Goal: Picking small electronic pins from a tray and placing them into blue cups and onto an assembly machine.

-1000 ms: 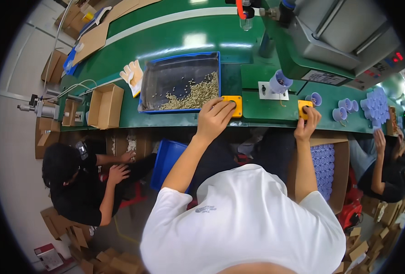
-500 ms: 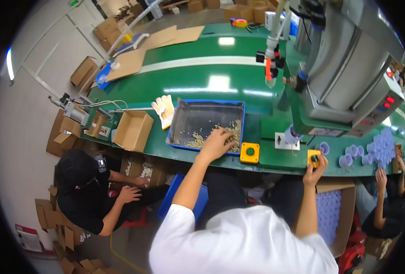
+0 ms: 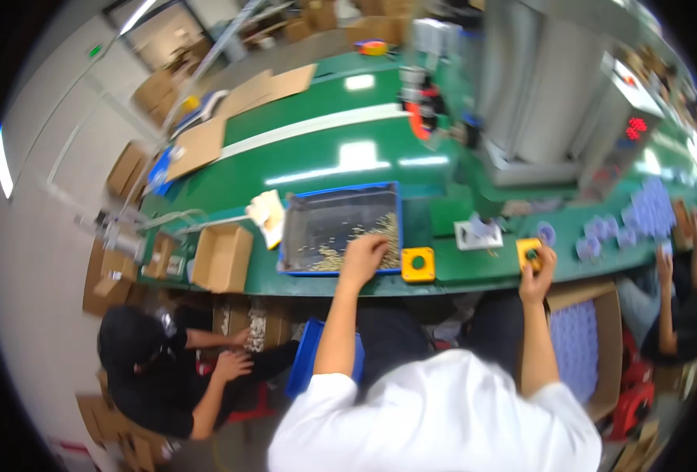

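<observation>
A long green desk [image 3: 341, 169] was seen running from nine to three o'clock, with a grey machine [image 3: 537, 86] set at one o'clock. A blue-rimmed tray [image 3: 317, 216] of small pale parts [image 3: 364, 236], lying near the centre, was judged only partly emptied, a loose heap being left along its lower side. The left hand [image 3: 364, 256] was lowered into that heap at the tray's five o'clock corner, fingers curled downward; whether any parts were gripped could not be told. The right hand [image 3: 539, 267] was laid on a yellow button box [image 3: 528, 252] at three o'clock, fingers bent over it. A second yellow button box [image 3: 418, 264] was left untouched just beside the tray. Bluish moulded pieces [image 3: 632, 220] were ranged at three o'clock, blurred beyond counting. The fixture [image 3: 478, 234] between the boxes was too smeared to be read.
</observation>
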Motion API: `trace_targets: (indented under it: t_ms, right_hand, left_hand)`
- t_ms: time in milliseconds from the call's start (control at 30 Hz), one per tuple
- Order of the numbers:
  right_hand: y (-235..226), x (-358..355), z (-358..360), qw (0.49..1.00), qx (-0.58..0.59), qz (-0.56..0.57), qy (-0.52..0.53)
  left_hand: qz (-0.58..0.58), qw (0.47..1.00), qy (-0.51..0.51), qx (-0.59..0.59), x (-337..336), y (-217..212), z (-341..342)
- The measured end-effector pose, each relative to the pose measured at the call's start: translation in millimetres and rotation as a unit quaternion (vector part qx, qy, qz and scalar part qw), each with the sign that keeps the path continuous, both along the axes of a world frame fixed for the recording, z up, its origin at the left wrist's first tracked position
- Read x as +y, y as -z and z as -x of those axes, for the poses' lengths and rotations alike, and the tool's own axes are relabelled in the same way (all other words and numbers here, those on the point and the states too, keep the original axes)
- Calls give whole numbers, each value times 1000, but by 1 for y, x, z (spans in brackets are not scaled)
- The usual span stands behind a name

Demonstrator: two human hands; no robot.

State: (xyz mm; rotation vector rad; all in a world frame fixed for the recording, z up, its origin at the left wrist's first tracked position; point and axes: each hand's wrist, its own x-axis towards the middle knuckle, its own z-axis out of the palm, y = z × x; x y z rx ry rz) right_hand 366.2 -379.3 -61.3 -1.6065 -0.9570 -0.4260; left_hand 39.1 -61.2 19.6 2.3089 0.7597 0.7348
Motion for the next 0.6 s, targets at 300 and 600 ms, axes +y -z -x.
trace_targets:
  t_ms: [300, 600]
  right_hand:
    - [-100, 39, 51, 999, -17, 18, -39]
    - [-160, 87, 72, 983, 60, 140, -104]
  left_hand:
    - [-24, 997, -77, -10, 0, 13, 14]
    - [-4, 997, -72, 1, -5, 14, 7]
